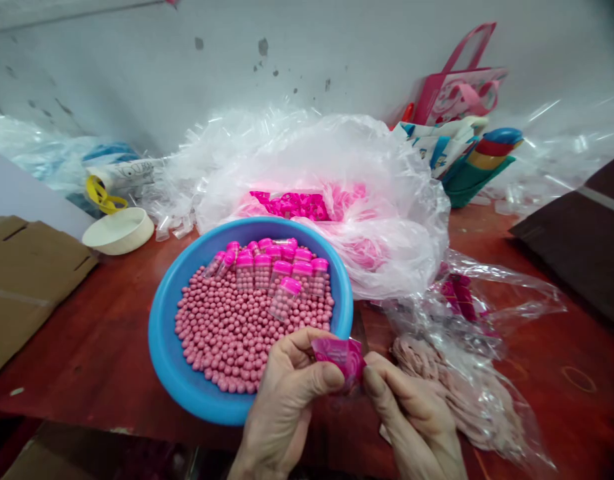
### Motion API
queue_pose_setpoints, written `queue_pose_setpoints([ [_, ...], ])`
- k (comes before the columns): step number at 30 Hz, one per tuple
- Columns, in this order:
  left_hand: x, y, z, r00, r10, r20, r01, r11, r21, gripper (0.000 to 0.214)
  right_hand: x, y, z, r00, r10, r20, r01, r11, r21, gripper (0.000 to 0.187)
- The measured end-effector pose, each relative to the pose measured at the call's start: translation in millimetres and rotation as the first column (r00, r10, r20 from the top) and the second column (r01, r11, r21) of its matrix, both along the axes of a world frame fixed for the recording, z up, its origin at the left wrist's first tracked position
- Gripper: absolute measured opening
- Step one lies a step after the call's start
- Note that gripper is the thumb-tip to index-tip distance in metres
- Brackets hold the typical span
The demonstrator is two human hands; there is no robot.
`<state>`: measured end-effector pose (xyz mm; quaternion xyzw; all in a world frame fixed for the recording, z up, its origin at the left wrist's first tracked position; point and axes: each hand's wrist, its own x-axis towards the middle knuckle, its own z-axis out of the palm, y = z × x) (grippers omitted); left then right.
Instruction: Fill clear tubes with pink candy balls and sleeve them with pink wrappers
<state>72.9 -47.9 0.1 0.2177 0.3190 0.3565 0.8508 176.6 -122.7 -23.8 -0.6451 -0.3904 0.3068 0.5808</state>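
Note:
Just in front of the blue basin's near right rim, my left hand (289, 393) pinches a small bright pink plastic packet (339, 355) between thumb and fingers. My right hand (411, 407) is closed on the packet's right edge. What lies inside the packet I cannot make out. The blue basin (161, 353) beside my hands is filled with pink beads (237, 327). On the beads, toward the far side, lie several small clear bottles with pink caps (289, 297), holding beads.
Behind the basin spreads a large clear plastic bag (387, 260) with pink pieces (301, 205). At right lies a bag of beige cords (447, 387). A white bowl (119, 230), yellow tape ring (104, 195), cardboard box (27, 280) and pink tote bag (437, 100) stand around.

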Motion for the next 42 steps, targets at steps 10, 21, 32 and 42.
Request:
queue_pose_setpoints([
  [10, -6, 8, -4.9, 0.968, 0.24, -0.072, -0.242, 0.97, -0.022, 0.024, 17, -14, -21.4, 0.938, 0.009, 0.346, -0.027, 0.999, 0.045, 0.04],
  [21, -21, 30, -7.6, 0.881, 0.458, -0.12, -0.459, 0.888, 0.027, 0.012, 73, -59, -121.4, 0.428, 0.016, 0.904, 0.063, 0.997, -0.048, 0.038],
  [32, -37, 45, 7.5, 0.745, 0.642, -0.181, -0.667, 0.717, -0.202, 0.027, 54, 7, -5.8, 0.768, 0.017, 0.64, -0.041, 0.999, 0.024, 0.022],
  [42, -41, 28, -11.2, 0.779, 0.619, -0.095, -0.625, 0.778, -0.056, 0.026, -33, 70, 16.8, 0.742, 0.176, 0.647, -0.345, 0.927, 0.144, 0.024],
])
